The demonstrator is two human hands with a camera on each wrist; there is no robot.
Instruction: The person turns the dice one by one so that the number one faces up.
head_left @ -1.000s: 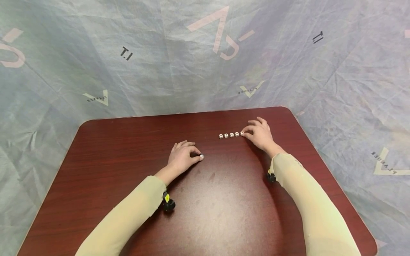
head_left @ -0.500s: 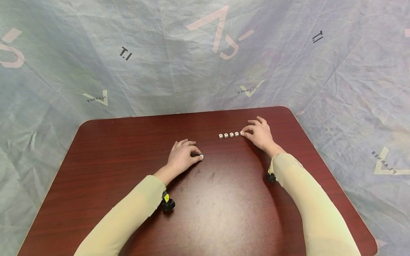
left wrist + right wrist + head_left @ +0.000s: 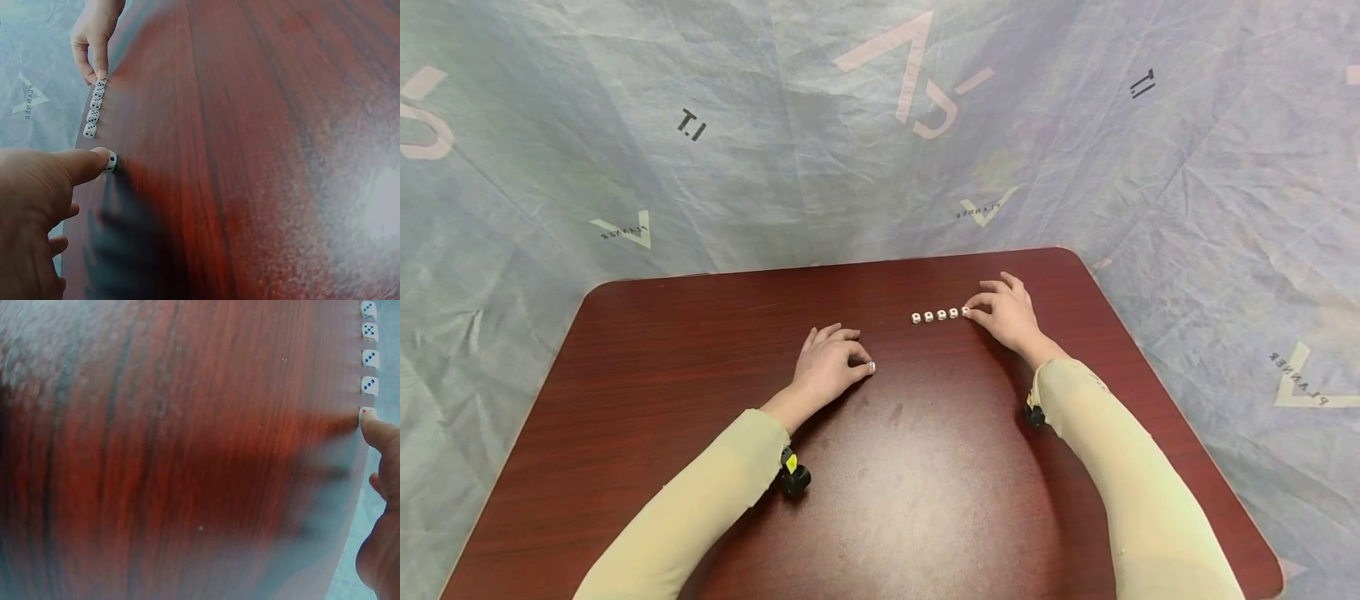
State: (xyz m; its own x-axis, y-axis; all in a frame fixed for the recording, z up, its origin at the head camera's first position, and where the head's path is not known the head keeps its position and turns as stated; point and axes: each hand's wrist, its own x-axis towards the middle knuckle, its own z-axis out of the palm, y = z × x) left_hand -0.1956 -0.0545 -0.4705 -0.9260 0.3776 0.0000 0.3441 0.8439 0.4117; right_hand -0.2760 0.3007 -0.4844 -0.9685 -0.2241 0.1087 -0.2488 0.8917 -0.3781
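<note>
Several small white dice stand in a straight row toward the back of the table, with small gaps between them in the right wrist view. At the row's right end, my right hand pinches the last die between thumb and forefinger. My left hand lies nearer and to the left of the row. Its thumb and forefinger pinch a single die, whose dotted side shows past the thumb. The other fingers of both hands are spread away from the dice.
A dark red wood-grain table with rounded corners lies under both hands. Grey printed cloth hangs behind and beside it. A black wrist camera sits below the left sleeve, and another camera below the right.
The die in my left hand has turned slightly between thumb and forefinger. My right hand and the row stay in place; the view has shifted a little.
</note>
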